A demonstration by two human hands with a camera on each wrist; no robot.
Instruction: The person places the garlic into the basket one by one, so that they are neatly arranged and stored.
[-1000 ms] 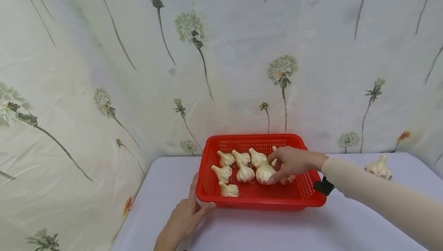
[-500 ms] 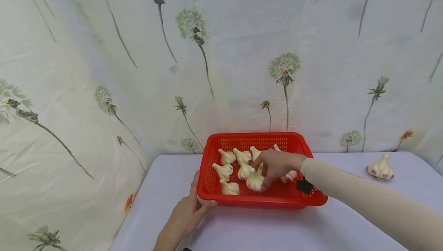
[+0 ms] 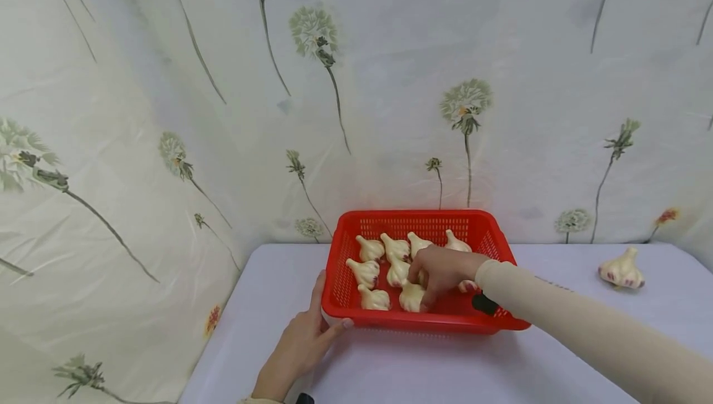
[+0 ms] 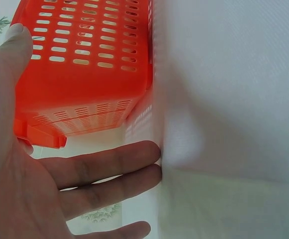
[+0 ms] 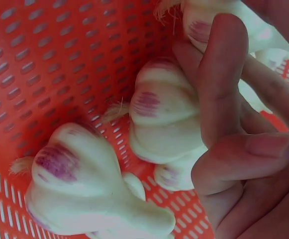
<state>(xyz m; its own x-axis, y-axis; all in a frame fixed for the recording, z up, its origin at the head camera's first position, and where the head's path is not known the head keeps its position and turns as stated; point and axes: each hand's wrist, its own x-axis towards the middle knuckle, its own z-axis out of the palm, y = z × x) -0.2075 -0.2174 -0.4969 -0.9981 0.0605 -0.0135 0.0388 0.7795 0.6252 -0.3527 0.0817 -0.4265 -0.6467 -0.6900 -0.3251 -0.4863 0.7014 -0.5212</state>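
A red perforated plastic basket [image 3: 423, 318] stands on the white table with several garlic bulbs inside. My right hand [image 3: 445, 273] reaches into its middle and pinches a garlic bulb [image 3: 411, 297] near the front wall. In the right wrist view the held bulb [image 5: 199, 30] shows at the top, partly behind curled fingers [image 5: 224, 55]; other bulbs [image 5: 74, 174] lie below. At the basket's front left corner my left hand [image 3: 301, 339] rests, thumb on the front rim and a straight finger along the left side. In the left wrist view its other fingers [image 4: 109, 162] extend below the basket.
Several garlic bulbs [image 3: 364, 273] line the left and back of the basket. One more bulb [image 3: 622, 269] sits on the white tabletop [image 3: 278, 286] at the right. A flower-printed curtain [image 3: 379, 113] hangs close behind the basket.
My right hand has moved left and toward the front wall, lowering the garlic bulb in the basket. A back-right bulb has come into fuller view. My left hand stays at the corner.
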